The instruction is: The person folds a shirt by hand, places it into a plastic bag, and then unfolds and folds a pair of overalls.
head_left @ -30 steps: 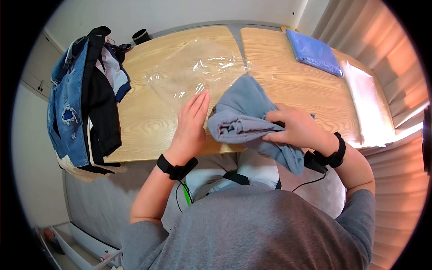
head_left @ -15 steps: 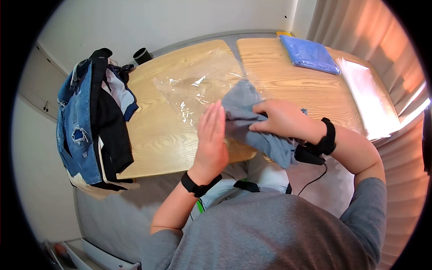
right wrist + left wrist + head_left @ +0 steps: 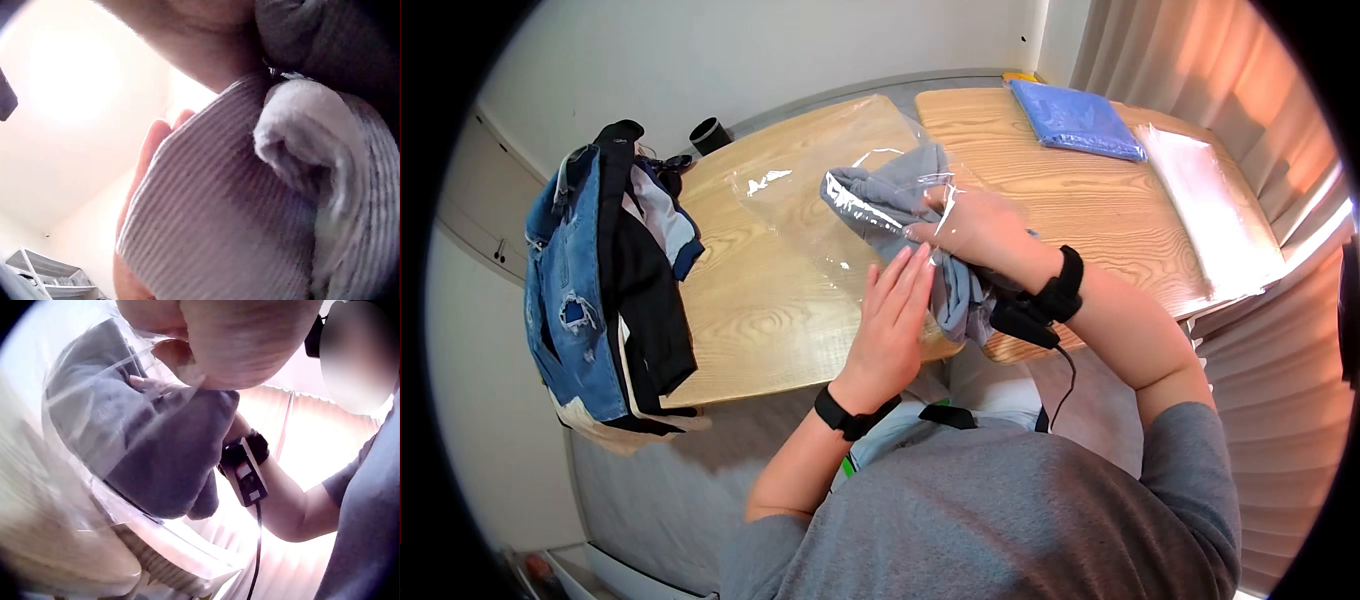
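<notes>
A folded grey-blue garment (image 3: 880, 190) lies partly inside a clear plastic bag (image 3: 800, 190) over the table. My right hand (image 3: 975, 228) grips the garment from above, its fingers under the bag's film. Beside it my left hand (image 3: 892, 330) is held with straight fingers, the tips at the bag's edge. In the left wrist view the film wraps the garment (image 3: 169, 450), and fingertips of the right hand show at the cloth. The right wrist view shows the garment's ribbed part (image 3: 206, 200) close up, with left-hand fingers (image 3: 147, 150) behind it.
Jeans (image 3: 580, 300) and dark clothes (image 3: 645, 290) are piled at the table's left edge. A black cup (image 3: 709, 136) stands at the back left. A blue packet (image 3: 1078, 120) and a stack of clear bags (image 3: 1212, 210) lie on the right part of the table (image 3: 1090, 210).
My right hand has moved left with the garment, which has gone from outside the bag to partly inside it. My left hand has moved right to the bag's edge.
</notes>
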A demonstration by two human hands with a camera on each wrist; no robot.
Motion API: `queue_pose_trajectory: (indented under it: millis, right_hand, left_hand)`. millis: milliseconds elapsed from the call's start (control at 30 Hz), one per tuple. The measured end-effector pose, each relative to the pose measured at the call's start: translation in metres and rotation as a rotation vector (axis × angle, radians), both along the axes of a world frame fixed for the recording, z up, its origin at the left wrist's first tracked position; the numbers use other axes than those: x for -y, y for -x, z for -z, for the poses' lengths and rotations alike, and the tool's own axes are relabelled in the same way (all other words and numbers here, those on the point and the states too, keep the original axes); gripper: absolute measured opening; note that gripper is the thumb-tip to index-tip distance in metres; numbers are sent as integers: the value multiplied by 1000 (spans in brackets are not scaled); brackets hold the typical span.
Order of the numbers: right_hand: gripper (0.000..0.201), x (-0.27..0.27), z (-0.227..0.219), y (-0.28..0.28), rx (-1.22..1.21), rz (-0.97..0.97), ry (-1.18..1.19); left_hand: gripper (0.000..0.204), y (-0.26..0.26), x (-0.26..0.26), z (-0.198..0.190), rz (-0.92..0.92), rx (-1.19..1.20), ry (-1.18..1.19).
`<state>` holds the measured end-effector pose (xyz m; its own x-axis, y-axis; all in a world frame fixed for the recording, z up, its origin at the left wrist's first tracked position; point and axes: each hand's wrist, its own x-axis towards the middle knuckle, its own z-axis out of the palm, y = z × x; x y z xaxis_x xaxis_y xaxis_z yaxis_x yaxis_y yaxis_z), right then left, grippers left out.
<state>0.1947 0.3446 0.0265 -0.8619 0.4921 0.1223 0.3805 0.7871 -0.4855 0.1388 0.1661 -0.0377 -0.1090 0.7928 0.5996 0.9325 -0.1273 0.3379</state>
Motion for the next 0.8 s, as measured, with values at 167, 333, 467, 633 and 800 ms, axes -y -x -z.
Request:
queue_pose_trajectory:
  millis: [167,333,467,633,800]
  right_hand:
    - [44,-1,6,15,146,-22,3]
    - [42,-32,32,23,65,-51,217]
    - [33,-64,78,10,-81,-209,135]
    - [38,-55,79,0,-40,-210,33]
    - [56,0,64,-37,-40,-348,-599]
  left_hand:
    - [78,4,13,16,-93,-26,72]
    - [69,6,19,27,-190,-56,168]
    - [68,4,19,42,-194,8,134]
    - [49,6,31,51,-192,31,52]
    - [29,-2,50,61,-491,200,-85]
